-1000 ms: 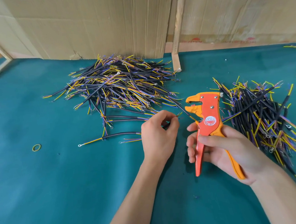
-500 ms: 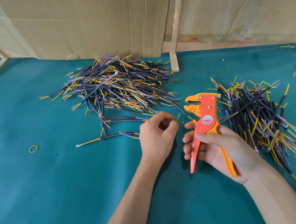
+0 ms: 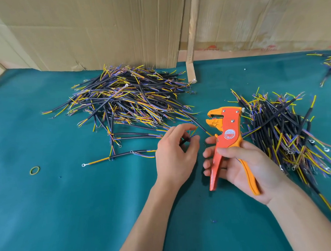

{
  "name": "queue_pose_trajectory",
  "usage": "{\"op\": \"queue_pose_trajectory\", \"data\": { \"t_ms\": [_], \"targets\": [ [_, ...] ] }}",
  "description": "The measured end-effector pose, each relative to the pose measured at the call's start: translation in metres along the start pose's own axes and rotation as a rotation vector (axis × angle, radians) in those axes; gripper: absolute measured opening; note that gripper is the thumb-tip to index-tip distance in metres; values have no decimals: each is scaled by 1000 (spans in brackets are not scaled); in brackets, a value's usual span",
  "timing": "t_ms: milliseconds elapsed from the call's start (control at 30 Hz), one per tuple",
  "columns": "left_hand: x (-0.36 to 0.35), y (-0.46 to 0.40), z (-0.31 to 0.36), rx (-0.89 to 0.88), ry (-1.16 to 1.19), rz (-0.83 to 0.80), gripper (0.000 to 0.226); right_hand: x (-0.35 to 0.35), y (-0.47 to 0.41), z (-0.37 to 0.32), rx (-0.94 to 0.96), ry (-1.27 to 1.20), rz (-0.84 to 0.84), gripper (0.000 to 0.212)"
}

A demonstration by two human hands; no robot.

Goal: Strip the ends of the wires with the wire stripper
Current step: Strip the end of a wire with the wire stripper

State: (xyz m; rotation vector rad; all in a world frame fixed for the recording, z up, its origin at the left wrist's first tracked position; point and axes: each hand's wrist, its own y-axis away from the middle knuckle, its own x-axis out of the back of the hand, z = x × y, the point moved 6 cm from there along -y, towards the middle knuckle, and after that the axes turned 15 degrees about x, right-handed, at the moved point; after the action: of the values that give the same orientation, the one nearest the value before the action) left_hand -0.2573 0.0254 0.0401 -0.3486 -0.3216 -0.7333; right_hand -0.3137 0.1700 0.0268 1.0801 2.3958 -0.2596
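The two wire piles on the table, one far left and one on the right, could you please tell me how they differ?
The left pile lies behind the left hand, with a few wires strayed loose at its near edge; the right pile lies beside the right hand and the wire stripper. The left pile spreads wider; the right pile runs toward the near right corner. Both hold black cables with yellow and purple ends.

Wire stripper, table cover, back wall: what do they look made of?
Wire stripper: orange and yellow shells look like matte moulded plastic; two bright rivets suggest metal hardware. Jaw material unclear.
Table cover: teal, non-glossy, soft-looking, probably felt or cloth.
Back wall: brown corrugated cardboard, going by creases, fold lines and a torn lower edge.
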Motion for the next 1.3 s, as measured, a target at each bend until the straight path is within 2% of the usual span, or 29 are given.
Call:
{"op": "queue_pose_trajectory", "data": {
  "t_ms": [200, 433, 700, 1067, 1300],
  "targets": [
    [-1, -1, -2, -41, -16, -2, 14, -1, -1, 2, -17, 12, -3, 48],
    [2, -2, -7, 21, 136, -33, 12, 0, 4, 1, -90, 28, -86, 47],
    [-5, 0, -8, 63, 66, -104, 8, 6, 3, -1, -98, 48, -66, 48],
    [0, 0, -10, 79, 57, 20, 8, 10, 6, -1, -153, 84, -104, 68],
    [-1, -1, -11, 69, 61, 16, 6, 10, 9, 1, -192, 115, -121, 58]
  ]
}}
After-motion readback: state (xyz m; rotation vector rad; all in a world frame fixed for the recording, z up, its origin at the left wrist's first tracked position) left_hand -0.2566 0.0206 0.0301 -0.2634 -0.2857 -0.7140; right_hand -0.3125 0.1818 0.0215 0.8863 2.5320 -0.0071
